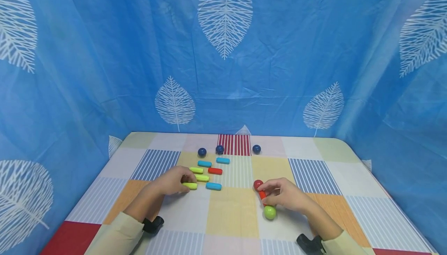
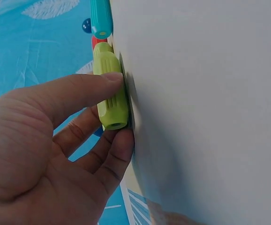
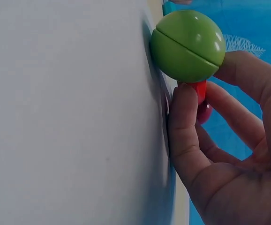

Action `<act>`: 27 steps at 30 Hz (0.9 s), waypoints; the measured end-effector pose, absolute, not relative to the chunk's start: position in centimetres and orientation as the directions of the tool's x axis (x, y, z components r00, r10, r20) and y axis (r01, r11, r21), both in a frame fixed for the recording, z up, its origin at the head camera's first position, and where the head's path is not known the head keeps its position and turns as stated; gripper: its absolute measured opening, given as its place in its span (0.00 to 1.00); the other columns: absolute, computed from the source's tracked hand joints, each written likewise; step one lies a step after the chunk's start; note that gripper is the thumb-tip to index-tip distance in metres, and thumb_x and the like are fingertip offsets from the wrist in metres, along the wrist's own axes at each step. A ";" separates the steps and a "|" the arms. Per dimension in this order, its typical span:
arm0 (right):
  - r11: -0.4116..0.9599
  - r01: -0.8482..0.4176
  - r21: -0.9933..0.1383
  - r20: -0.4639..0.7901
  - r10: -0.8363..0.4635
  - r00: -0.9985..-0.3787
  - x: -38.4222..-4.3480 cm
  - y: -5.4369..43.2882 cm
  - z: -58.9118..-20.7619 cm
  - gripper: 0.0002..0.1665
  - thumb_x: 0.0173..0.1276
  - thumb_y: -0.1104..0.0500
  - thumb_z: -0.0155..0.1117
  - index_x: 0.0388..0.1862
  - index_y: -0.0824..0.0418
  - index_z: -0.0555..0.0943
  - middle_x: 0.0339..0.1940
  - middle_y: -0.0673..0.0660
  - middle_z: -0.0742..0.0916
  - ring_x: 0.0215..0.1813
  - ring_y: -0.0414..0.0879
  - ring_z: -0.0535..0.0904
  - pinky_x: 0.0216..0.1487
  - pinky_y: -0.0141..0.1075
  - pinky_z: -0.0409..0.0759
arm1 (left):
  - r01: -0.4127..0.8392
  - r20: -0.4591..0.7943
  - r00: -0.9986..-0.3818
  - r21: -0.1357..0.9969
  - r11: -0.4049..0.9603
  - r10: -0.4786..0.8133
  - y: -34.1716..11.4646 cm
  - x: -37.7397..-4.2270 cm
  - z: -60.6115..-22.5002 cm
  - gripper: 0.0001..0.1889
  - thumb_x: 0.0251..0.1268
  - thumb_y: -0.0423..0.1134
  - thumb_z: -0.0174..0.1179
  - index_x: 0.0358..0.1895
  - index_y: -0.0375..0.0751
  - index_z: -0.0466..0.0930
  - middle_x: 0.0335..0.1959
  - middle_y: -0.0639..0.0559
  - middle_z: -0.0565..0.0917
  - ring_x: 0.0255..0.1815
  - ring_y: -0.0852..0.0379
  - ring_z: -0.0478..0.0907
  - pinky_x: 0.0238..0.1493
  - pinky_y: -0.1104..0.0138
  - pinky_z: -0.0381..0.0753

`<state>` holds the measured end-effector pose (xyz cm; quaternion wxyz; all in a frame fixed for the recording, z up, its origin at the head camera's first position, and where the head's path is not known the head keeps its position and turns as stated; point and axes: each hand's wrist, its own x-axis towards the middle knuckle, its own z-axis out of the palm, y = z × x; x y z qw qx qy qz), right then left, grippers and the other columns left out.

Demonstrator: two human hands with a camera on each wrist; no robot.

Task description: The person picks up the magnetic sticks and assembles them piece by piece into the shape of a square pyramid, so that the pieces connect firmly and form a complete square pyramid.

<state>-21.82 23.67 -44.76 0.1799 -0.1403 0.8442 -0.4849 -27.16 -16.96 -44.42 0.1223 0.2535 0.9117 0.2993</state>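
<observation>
My left hand (image 1: 173,180) is at the left of the table, its thumb and fingers pinching a lime-green ribbed rod (image 2: 111,105) low over the cloth. Two more lime rods (image 1: 202,177) lie just beyond it. On the right, my right hand (image 1: 287,195) grips a red rod (image 1: 262,195) between thumb and fingers. A green ball (image 3: 188,46) with a seam is at the rod's near end, and a smaller red ball (image 1: 258,184) is at its far end. Fingers partly hide the red rod in the right wrist view.
Three dark blue balls (image 1: 256,149) stand towards the back edge. Blue rods (image 1: 213,186) and another red rod (image 1: 215,171) lie right of the left hand. A patchwork cloth (image 1: 234,214) covers the table, with blue leaf-print curtain (image 1: 279,72) behind and at both sides.
</observation>
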 end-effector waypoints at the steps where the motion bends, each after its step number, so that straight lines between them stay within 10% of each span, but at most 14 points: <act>1: 0.485 -0.051 -0.873 -0.171 -0.402 -0.900 -21.8 23.7 -44.8 0.22 0.60 0.60 0.77 0.54 0.61 0.87 0.50 0.59 0.87 0.45 0.49 0.82 0.41 0.36 0.84 | 0.379 -0.077 -0.845 0.610 0.696 0.529 -16.9 -27.1 -44.4 0.13 0.56 0.25 0.72 0.38 0.50 0.87 0.33 0.58 0.81 0.36 0.57 0.73 0.39 0.67 0.77; 27: 0.430 0.012 -0.903 -0.182 -0.358 -0.916 -21.8 23.9 -45.4 0.26 0.56 0.63 0.80 0.55 0.65 0.85 0.39 0.58 0.85 0.38 0.48 0.82 0.37 0.38 0.88 | 0.444 0.022 -0.801 0.693 0.568 0.598 -14.3 -26.4 -44.1 0.12 0.59 0.29 0.72 0.44 0.48 0.88 0.39 0.59 0.87 0.38 0.60 0.79 0.44 0.68 0.83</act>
